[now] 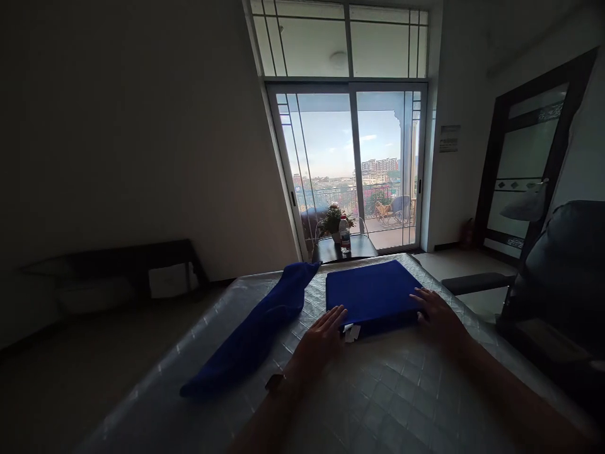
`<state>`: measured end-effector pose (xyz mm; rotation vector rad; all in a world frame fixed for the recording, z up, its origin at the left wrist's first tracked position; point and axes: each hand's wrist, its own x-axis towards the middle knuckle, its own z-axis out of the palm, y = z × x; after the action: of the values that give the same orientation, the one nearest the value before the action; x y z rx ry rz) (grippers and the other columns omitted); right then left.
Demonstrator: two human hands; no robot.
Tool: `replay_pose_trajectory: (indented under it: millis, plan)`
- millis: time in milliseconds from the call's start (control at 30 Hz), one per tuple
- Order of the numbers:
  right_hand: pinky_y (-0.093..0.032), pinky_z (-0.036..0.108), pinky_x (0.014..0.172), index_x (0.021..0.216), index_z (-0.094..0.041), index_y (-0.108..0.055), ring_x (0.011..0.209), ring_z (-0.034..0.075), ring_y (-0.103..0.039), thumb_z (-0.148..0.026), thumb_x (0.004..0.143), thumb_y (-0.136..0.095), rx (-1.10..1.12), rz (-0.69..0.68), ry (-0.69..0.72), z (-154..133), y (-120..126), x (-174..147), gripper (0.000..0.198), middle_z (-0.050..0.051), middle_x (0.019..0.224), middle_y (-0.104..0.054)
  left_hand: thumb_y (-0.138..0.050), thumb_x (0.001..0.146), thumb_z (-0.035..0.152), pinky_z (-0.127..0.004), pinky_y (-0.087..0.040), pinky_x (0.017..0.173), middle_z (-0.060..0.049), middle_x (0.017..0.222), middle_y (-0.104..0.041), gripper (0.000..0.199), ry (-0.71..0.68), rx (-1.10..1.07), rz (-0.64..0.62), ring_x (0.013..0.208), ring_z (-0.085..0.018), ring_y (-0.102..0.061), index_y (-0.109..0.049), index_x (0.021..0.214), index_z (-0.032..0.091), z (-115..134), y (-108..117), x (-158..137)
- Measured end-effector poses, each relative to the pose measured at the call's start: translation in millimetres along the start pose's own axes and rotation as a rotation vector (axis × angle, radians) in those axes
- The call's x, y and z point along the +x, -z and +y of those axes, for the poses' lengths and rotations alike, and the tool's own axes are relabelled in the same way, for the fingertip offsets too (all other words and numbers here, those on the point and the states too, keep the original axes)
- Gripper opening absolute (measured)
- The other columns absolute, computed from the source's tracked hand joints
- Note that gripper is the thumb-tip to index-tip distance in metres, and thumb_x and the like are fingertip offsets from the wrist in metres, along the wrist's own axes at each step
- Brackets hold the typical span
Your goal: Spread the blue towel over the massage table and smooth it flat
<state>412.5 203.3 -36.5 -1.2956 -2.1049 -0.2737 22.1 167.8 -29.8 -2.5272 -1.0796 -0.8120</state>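
A folded blue cloth (371, 291) lies as a neat flat rectangle on the quilted, plastic-covered mattress (401, 391). At its near left corner rests my left hand (324, 334), fingers stretched out over the edge, close to a small white label (351, 332). My right hand (435, 315) touches the right edge, with its fingers spread and nothing gripped. To the left, a second blue cloth (255, 331) lies loose and crumpled in a long diagonal strip. A dark band circles my left wrist.
Beyond the mattress stands a chair (326, 250) bearing a potted plant (331, 218) and a water bottle (345, 236), before a sliding glass door (312, 151). A black armchair (558, 271) is close on the right. A dark low bench (127, 255) stands along the left wall.
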Motion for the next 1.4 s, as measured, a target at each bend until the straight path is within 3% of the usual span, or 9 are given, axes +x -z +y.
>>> replay_pose_trajectory:
  millis: [100,300,400,467,567,633,867,1133,1400]
  plan:
    - [-0.033,0.051,0.120,0.148,-0.034,-0.044,0.145,0.025,-0.037,-0.037,0.093,-0.048,0.041,-0.122,0.024,-2,-7,-2,0.055,0.002,0.156,-0.045,-0.043,0.098,0.020,-0.044,-0.046,0.115,-0.010,0.155,-0.047,0.053,-0.061,0.008,-0.067,0.145,-0.022,-0.039,-0.037,0.150,0.022,3,1,0]
    - [-0.032,0.053,0.120,0.149,-0.036,-0.044,0.145,0.026,-0.038,-0.049,0.096,-0.045,0.042,-0.192,-0.005,3,-14,-5,0.055,0.002,0.156,-0.045,-0.041,0.100,0.026,-0.038,-0.047,0.113,-0.008,0.147,-0.057,0.044,0.090,0.007,-0.153,0.138,-0.019,-0.050,-0.047,0.144,0.022,9,5,6]
    - [-0.032,0.052,0.120,0.148,-0.033,-0.045,0.145,0.025,-0.037,-0.048,0.096,-0.044,0.040,-0.183,-0.014,4,-13,-4,0.054,0.003,0.155,-0.046,-0.045,0.097,0.026,-0.035,-0.049,0.105,-0.005,0.129,-0.070,0.033,0.295,0.097,-0.261,0.123,-0.019,-0.062,-0.063,0.125,0.027,-7,22,7]
    - [-0.032,0.052,0.120,0.148,-0.033,-0.045,0.145,0.025,-0.038,-0.047,0.096,-0.044,0.043,-0.174,-0.019,3,-13,-4,0.054,0.003,0.155,-0.047,-0.046,0.095,0.029,-0.040,-0.049,0.101,-0.009,0.114,-0.074,0.027,0.489,0.194,-0.298,0.113,-0.024,-0.067,-0.068,0.109,0.023,-27,41,0]
    - [-0.032,0.052,0.120,0.148,-0.035,-0.044,0.144,0.025,-0.039,-0.044,0.095,-0.046,0.061,-0.164,-0.008,2,-12,-4,0.054,0.002,0.155,-0.046,-0.055,0.087,0.041,-0.053,-0.047,0.095,-0.021,0.113,-0.071,0.034,0.760,0.312,-0.318,0.113,-0.038,-0.064,-0.067,0.106,0.016,-60,71,-22]
    - [-0.033,0.051,0.120,0.148,-0.035,-0.044,0.144,0.024,-0.040,-0.042,0.094,-0.047,0.067,-0.164,-0.006,2,-12,-4,0.055,0.002,0.155,-0.046,-0.060,0.082,0.044,-0.055,-0.049,0.089,-0.024,0.117,-0.069,0.040,0.907,0.345,-0.353,0.113,-0.042,-0.063,-0.066,0.108,0.014,-76,85,-37]
    - [-0.034,0.052,0.120,0.147,-0.032,-0.046,0.144,0.025,-0.040,-0.039,0.093,-0.047,0.066,-0.163,-0.015,3,-12,-5,0.055,0.004,0.154,-0.047,-0.056,0.081,0.029,-0.039,-0.050,0.078,-0.014,0.105,-0.075,0.016,1.079,0.251,-0.381,0.099,-0.033,-0.071,-0.066,0.091,0.022,-91,107,-47]
    - [-0.034,0.051,0.120,0.148,-0.029,-0.045,0.145,0.026,-0.037,-0.039,0.094,-0.045,0.041,-0.174,-0.001,11,-17,-6,0.055,0.004,0.154,-0.047,-0.063,0.078,0.037,-0.030,-0.043,0.063,-0.005,0.080,-0.074,0.014,1.085,0.025,-0.207,0.079,-0.026,-0.069,-0.059,0.073,0.024,-96,140,-29]
    - [-0.035,0.051,0.119,0.149,-0.029,-0.044,0.144,0.026,-0.039,-0.039,0.094,-0.046,0.052,-0.165,0.003,11,-16,-6,0.056,0.005,0.154,-0.048,-0.048,0.085,0.046,-0.031,-0.044,0.070,-0.003,0.082,-0.070,0.024,1.102,-0.114,0.275,0.081,-0.024,-0.066,-0.058,0.081,0.026,-96,160,-14]
